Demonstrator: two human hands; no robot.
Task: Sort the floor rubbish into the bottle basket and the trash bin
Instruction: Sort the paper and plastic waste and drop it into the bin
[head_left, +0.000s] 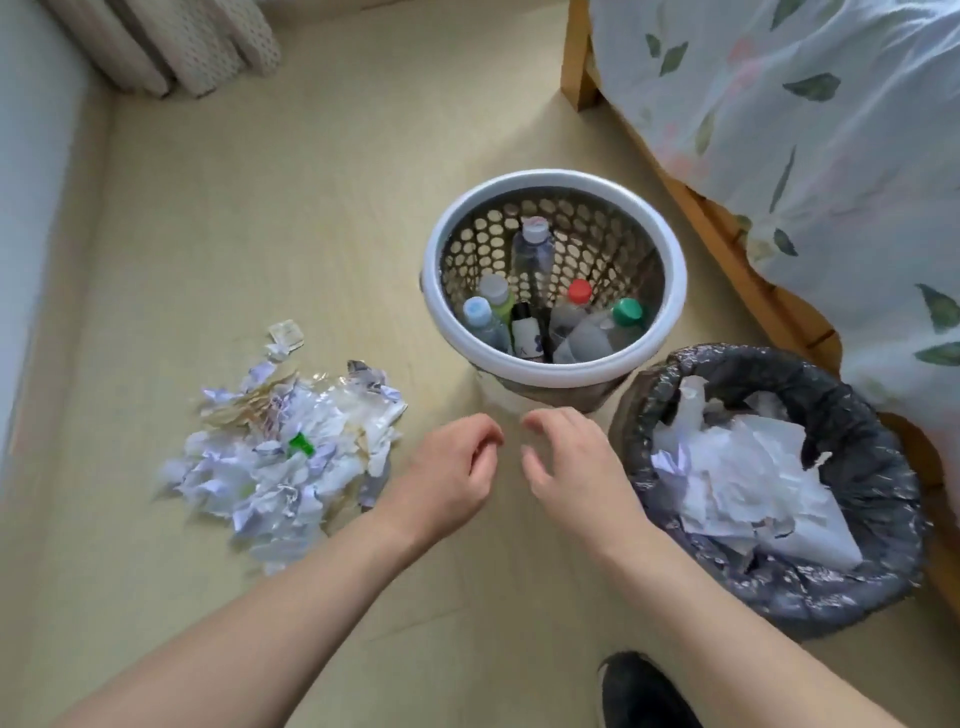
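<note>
- Head view: left hand (452, 467) and right hand (571, 462) hover empty at centre frame, fingers loosely curled.
- Paper pile (291, 457) lies lower left on the floor (260, 208), likely gathered for scooping.
- Bottle basket (670, 249) and lined trash bin (883, 415) stand side by side at right, within reach.

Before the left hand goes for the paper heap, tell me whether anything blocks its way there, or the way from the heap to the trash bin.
Nothing visible blocks the left hand: bare floor lies between it and the paper heap. From heap to trash bin, only the right hand sits in between.
</note>
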